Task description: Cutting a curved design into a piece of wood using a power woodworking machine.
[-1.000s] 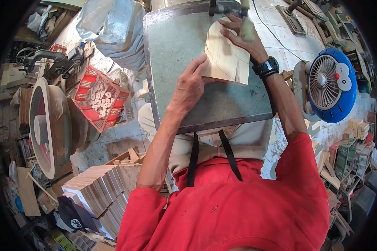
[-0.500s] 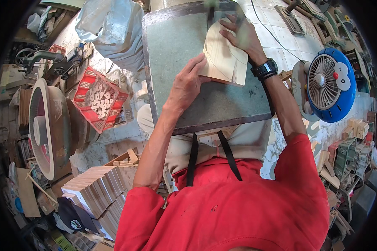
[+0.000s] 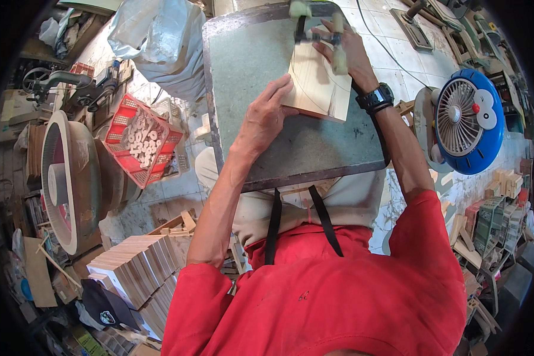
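A pale wooden board (image 3: 320, 89) with a curved line drawn on it lies flat on the grey table (image 3: 243, 77) with a dark rim. My left hand (image 3: 268, 108) grips the board's near left edge, thumb against its near side and fingers over the top. Toward the far right end, my right hand (image 3: 347, 50) rests on the board with its fingers bent over the surface; a black watch is on that wrist. Above the board's far end hangs a dark metal machine part with pale knobs (image 3: 339, 61), partly covering my right fingers.
A red plastic crate (image 3: 163, 148) of small pale rings stands at the left, beside a large wheel-shaped machine part (image 3: 59, 184). Stacked wooden boards (image 3: 139, 267) and a dark cap (image 3: 107, 308) are lower left. At right stands a blue fan (image 3: 469, 121). A cable (image 3: 391, 56) crosses the tiled floor.
The pale-knobbed machine part now shows clearly over the board's far end, where before it was a blur. My hands and the board stay almost in place.
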`<state>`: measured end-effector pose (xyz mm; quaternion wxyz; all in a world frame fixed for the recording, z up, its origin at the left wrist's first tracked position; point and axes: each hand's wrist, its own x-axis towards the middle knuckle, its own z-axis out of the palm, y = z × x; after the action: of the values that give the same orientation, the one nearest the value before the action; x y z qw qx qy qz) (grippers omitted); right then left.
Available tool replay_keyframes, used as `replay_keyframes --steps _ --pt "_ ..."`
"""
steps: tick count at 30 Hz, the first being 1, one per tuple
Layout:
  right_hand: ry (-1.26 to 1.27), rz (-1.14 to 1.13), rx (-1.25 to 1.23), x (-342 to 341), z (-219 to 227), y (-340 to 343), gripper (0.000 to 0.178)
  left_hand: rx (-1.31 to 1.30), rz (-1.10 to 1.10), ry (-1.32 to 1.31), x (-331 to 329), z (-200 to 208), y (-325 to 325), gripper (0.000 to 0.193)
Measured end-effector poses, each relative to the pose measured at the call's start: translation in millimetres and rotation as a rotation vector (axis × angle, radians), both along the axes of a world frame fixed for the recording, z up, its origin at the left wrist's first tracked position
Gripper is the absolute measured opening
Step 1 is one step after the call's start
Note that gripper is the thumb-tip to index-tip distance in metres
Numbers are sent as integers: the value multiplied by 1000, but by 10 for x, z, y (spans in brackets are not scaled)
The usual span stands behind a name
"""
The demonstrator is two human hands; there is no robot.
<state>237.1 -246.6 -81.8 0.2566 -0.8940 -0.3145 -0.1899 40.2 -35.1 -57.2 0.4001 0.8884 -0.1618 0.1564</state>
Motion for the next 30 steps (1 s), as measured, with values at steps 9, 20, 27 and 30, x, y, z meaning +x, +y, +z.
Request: replay_keyframes --steps 9,20,27,30 --pt "309 430 242 -114 139 -26 48 9 -19 -11 34 10 -10 54" --pt "42 421 -398 -135 461 74 43 31 0 -16 29 9 7 55" --pt "-49 455 -249 -59 318 50 37 15 -17 -17 64 21 -11 56" --pt "-54 420 -244 -121 382 75 33 13 -11 -18 60 17 11 55"
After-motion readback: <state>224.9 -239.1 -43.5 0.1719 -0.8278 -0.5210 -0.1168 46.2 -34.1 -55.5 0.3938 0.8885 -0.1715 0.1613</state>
